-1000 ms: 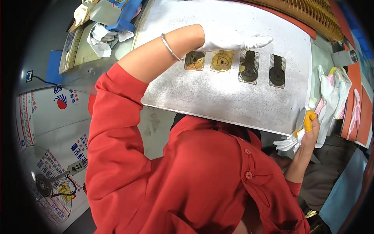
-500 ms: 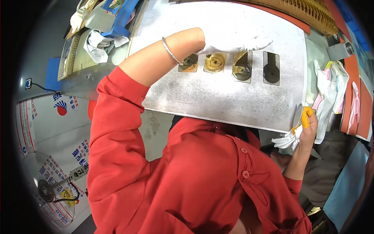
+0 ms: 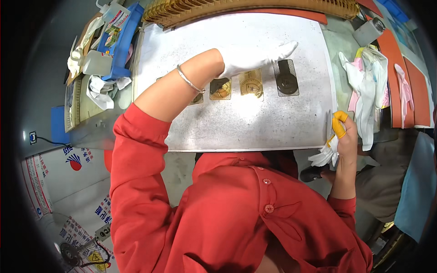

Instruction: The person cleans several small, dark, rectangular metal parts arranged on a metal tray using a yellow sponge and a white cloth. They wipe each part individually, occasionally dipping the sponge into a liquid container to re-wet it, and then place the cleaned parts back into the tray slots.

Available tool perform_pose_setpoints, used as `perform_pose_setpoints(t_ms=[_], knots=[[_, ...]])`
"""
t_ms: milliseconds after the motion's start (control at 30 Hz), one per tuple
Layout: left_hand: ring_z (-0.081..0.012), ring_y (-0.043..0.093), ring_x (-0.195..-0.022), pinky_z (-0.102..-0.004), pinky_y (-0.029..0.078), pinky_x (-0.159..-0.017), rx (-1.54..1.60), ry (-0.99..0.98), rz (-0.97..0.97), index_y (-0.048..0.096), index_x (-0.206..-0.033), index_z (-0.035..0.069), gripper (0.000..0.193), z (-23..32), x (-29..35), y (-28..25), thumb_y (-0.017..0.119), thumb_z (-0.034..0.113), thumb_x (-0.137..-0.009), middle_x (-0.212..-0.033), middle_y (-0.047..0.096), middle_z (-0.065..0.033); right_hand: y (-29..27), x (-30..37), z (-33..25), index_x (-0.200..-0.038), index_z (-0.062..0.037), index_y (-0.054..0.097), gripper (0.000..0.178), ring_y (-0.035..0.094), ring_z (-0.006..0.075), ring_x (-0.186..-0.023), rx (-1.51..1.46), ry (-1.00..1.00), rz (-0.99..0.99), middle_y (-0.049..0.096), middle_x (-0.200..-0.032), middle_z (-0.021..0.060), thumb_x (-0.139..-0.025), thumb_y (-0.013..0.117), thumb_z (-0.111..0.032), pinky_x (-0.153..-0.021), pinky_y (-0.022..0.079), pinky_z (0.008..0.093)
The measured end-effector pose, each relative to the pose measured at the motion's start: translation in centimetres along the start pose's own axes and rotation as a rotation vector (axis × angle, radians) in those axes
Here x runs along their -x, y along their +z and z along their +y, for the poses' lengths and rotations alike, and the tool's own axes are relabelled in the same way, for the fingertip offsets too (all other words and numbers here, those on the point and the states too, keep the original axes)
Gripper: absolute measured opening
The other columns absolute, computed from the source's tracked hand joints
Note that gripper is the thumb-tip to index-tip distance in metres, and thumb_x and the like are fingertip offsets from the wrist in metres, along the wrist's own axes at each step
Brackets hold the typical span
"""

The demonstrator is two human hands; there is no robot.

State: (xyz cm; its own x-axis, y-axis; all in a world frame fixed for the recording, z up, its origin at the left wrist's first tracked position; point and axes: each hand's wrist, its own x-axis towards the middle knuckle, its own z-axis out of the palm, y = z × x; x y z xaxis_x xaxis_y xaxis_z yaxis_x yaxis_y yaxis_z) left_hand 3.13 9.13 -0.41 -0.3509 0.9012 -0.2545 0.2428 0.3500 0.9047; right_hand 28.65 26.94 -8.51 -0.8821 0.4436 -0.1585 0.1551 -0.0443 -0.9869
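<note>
Bright light is glaring on a white board (image 3: 282,132). Beyond its far edge a gold comb-like rack (image 3: 255,7) is running across; to its left a blue tray (image 3: 119,63) is standing; to its right cloths (image 3: 366,91) are lying heaped. On the board four plates are lying in a row: a dark plate (image 3: 287,84) rightmost, then a gold plate (image 3: 251,87), a gold-and-dark plate (image 3: 220,89), and a leftmost plate (image 3: 196,99) that the forearm is mostly hiding.

Over the board the gloved left hand (image 3: 255,57) is reaching rightward across the plates' far ends, fingers stretched, apparently holding nothing; whether they are touching anything is unclear. At the board's near right corner the right hand (image 3: 344,134) is gripping a bunched white glove (image 3: 325,155).

Compared with a second ago, the gold plate is shining rather than looking dark, and the forearm is covering more of the leftmost plate, probably making that one hardest to see.
</note>
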Motion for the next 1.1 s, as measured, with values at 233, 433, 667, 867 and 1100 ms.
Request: perform_pose_setpoints(t_ms=[233,433,667,867,1100], knots=[[-0.0243,0.04,-0.12,-0.0344,0.032,-0.099,0.029,0.043,0.02,0.041,-0.131,0.007,0.07,-0.7,-1.5,1.1,0.05,0.057,-0.082,-0.131,0.043,-0.0128,-0.3,-0.1,0.7,-0.089,-0.0017,0.057,0.014,0.043,0.0026,-0.068,-0.003,-0.033,-0.026,0.051,-0.077,-0.0045,-0.084,0.058,-0.014,-0.061,0.034,0.0173],[-0.0236,0.037,-0.123,-0.0328,0.029,-0.101,0.16,0.1,-0.218,0.039,-0.132,0.009,0.065,0.3,-2.3,-0.9,0.049,0.052,-0.085,-0.134,0.04,-0.0118,-0.2,0.1,0.1,-0.089,-0.0021,0.057,0.014,0.043,0.0025,-0.066,-0.029,0.023,-0.041,0.051,-0.076,-0.005,-0.084,0.059,-0.015,-0.057,0.035,0.0168],[-0.027,0.026,-0.131,-0.0328,0.021,-0.106,-0.099,0.031,-0.072,0.03,-0.137,0.006,0.075,2.6,-1.6,1.5,0.039,0.06,-0.085,-0.141,0.029,-0.0136,0.2,0.1,-1.0,-0.083,-0.0032,0.056,0.013,0.044,0.0032,-0.064,0.022,0.018,-0.043,0.051,-0.07,-0.0033,-0.084,0.059,-0.016,-0.057,0.036,0.0181],[-0.0239,0.021,-0.133,-0.0345,0.02,-0.107,-0.122,-0.141,-0.145,0.027,-0.138,0.008,0.071,4.1,-2.6,1.8,0.038,0.056,-0.087,-0.143,0.026,-0.0127,0.3,-0.1,-1.2,-0.08,-0.0035,0.055,0.017,0.044,0.0039,-0.064,0.025,0.007,-0.056,0.051,-0.069,-0.0035,-0.083,0.06,-0.019,-0.059,0.036,0.0194],[-0.0204,0.021,-0.133,-0.0347,0.019,-0.108,0.038,-0.103,-0.168,0.025,-0.139,0.011,0.063,1.5,-4.0,2.4,0.036,0.05,-0.09,-0.142,0.027,-0.0095,0.3,0.1,-1.2,-0.081,-0.0038,0.055,0.014,0.043,0.0029,-0.062,-0.005,0.026,-0.07,0.05,-0.069,-0.0041,-0.084,0.059,-0.017,-0.055,0.036,0.0184]])
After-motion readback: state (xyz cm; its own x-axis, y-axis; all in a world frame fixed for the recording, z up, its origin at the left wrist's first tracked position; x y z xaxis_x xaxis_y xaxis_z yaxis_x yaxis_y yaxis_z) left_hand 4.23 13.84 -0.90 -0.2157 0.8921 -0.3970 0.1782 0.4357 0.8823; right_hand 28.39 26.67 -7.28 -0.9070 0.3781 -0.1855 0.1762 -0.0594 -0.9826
